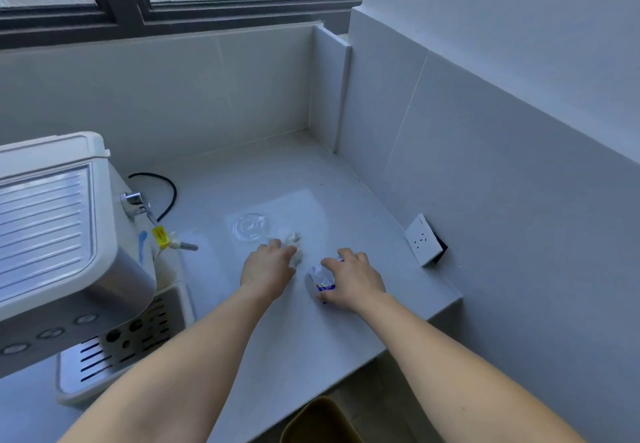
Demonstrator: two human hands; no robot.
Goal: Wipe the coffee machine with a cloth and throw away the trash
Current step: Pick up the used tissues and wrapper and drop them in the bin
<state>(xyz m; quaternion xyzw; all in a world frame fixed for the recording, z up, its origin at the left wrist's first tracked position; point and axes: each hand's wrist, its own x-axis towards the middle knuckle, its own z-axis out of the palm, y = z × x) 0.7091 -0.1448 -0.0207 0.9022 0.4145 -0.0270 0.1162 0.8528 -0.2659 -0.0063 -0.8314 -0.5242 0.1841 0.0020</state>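
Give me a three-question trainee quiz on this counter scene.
1. True or false: the right hand grips a blue-and-white wrapper.
2. What does the left hand grip? A) crumpled white paper B) a black cable C) a wall socket
3. Fill in: the tag hanging at the side of the coffee machine is ____.
Key: 1 true; 2 A; 3 yellow.
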